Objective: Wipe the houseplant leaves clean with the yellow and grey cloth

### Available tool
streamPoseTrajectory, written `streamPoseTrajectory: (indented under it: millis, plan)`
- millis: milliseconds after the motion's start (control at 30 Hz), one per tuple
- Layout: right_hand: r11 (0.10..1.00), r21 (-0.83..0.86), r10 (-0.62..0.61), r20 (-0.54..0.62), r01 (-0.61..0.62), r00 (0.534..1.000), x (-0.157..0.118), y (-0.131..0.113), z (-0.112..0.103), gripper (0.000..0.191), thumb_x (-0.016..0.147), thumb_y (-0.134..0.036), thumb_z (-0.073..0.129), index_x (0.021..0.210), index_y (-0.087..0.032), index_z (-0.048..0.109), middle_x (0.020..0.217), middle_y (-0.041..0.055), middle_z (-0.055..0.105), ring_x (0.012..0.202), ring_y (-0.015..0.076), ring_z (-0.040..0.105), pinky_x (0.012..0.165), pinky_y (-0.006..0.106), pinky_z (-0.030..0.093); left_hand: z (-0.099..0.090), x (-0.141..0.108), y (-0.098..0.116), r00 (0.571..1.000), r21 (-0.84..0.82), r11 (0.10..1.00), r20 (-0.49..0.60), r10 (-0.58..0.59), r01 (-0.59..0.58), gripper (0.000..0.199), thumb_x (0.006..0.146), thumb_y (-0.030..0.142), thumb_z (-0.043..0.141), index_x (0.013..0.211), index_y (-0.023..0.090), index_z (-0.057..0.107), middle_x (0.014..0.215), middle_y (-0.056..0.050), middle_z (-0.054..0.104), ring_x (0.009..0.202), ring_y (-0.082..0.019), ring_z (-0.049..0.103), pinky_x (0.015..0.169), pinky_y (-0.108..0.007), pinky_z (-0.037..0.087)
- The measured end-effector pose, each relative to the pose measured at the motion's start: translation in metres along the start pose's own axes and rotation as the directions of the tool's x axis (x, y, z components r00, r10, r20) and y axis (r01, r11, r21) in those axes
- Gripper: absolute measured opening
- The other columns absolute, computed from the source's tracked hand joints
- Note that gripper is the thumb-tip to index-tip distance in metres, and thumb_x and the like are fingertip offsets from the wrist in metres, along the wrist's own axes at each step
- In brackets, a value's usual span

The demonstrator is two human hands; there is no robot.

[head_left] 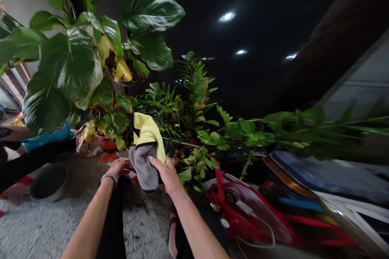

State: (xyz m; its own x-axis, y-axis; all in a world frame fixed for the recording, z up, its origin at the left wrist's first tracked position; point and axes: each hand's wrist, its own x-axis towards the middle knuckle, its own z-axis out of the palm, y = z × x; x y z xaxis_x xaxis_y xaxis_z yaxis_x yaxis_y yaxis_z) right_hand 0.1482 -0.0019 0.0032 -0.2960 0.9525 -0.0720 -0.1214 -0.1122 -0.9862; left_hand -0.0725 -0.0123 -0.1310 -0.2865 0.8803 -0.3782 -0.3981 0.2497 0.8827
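A yellow and grey cloth (147, 162) with dark edging hangs in front of the plants. My right hand (169, 176) grips it from the right, the thumb pressed on the grey side. Left of the cloth, my left hand (120, 166) has its fingers curled in; whatever they pinch is too dim and small to make out. A wristband (110, 179) circles my left wrist. Close above my hands stand a big-leaved plant (71, 64) with some yellowed, browned leaves and a bushier green plant (197, 85). The big-leaved plant's lower foliage partly covers a red pot (105, 142).
A grey basin (50, 183) stands on the rough floor at left, near another person's blue-covered arm (48, 136). At right lie a red bag (252, 210) with a white cable (272, 234) and stacked framed panels (328, 176). Dark glass with light reflections rises behind.
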Motion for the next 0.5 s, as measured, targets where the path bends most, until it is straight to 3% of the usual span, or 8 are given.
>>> streamPoseTrajectory:
  millis: [67, 133, 200, 300, 400, 500]
  plan:
    - [0.991, 0.035, 0.132, -0.075, -0.129, 0.988, -0.001, 0.021, -0.007, 0.038, 0.057, -0.049, 0.084, 0.078, -0.018, 0.075, 0.074, 0.0056, 0.075, 0.077, 0.0273, 0.067, 0.068, 0.034, 0.052, -0.001, 0.002, -0.001, 1.0, -0.012, 1.0, 0.008, -0.008, 0.008, 0.028, 0.059, 0.034, 0.084, 0.075, 0.018, 0.067, 0.071, -0.003, 0.069, 0.08, -0.024, 0.068, 0.069, -0.032, 0.05]
    - [0.965, 0.058, 0.258, -0.029, -0.256, 0.966, -0.013, 0.042, -0.017, 0.035, 0.058, -0.048, 0.082, 0.077, -0.019, 0.075, 0.071, 0.0063, 0.074, 0.076, 0.0286, 0.07, 0.068, 0.035, 0.053, -0.003, 0.003, -0.002, 1.0, -0.029, 1.0, 0.006, -0.007, 0.007, 0.032, 0.056, 0.035, 0.086, 0.075, 0.018, 0.067, 0.072, -0.002, 0.069, 0.076, -0.021, 0.067, 0.068, -0.03, 0.049]
    - [0.95, 0.06, 0.305, 0.038, -0.307, 0.952, -0.027, 0.053, -0.025, 0.031, 0.062, -0.046, 0.081, 0.078, -0.02, 0.076, 0.072, 0.0062, 0.075, 0.075, 0.0279, 0.07, 0.067, 0.035, 0.054, -0.005, 0.005, -0.003, 1.0, -0.032, 0.999, 0.012, -0.005, 0.006, 0.035, 0.054, 0.036, 0.088, 0.076, 0.018, 0.068, 0.075, -0.003, 0.069, 0.075, -0.02, 0.066, 0.067, -0.03, 0.049]
    - [0.974, 0.059, 0.214, 0.083, -0.219, 0.973, -0.032, 0.042, -0.03, 0.031, 0.061, -0.039, 0.084, 0.083, -0.018, 0.078, 0.076, 0.0058, 0.077, 0.074, 0.0268, 0.07, 0.067, 0.034, 0.054, -0.004, 0.007, -0.003, 0.999, -0.019, 1.0, 0.037, 0.0, 0.001, 0.037, 0.055, 0.04, 0.088, 0.077, 0.017, 0.069, 0.077, -0.004, 0.071, 0.075, -0.019, 0.065, 0.068, -0.031, 0.049]
    - [0.986, 0.14, 0.09, 0.038, -0.095, 0.995, -0.013, 0.015, -0.029, 0.041, 0.058, -0.042, 0.088, 0.088, -0.016, 0.078, 0.077, 0.0069, 0.078, 0.072, 0.0269, 0.071, 0.069, 0.036, 0.055, -0.002, 0.006, -0.003, 0.999, -0.009, 1.0, 0.046, -0.005, 0.006, 0.038, 0.056, 0.042, 0.089, 0.076, 0.017, 0.068, 0.078, -0.004, 0.071, 0.075, -0.02, 0.066, 0.067, -0.03, 0.049]
    - [0.957, 0.276, 0.103, -0.031, -0.091, 0.994, 0.008, 0.006, -0.03, 0.047, 0.058, -0.051, 0.087, 0.089, -0.017, 0.077, 0.079, 0.0089, 0.08, 0.077, 0.03, 0.074, 0.073, 0.04, 0.058, -0.001, 0.004, -0.002, 0.999, -0.024, 1.0, 0.047, -0.008, 0.009, 0.037, 0.055, 0.039, 0.09, 0.074, 0.018, 0.067, 0.078, -0.003, 0.07, 0.075, -0.019, 0.066, 0.067, -0.03, 0.05]
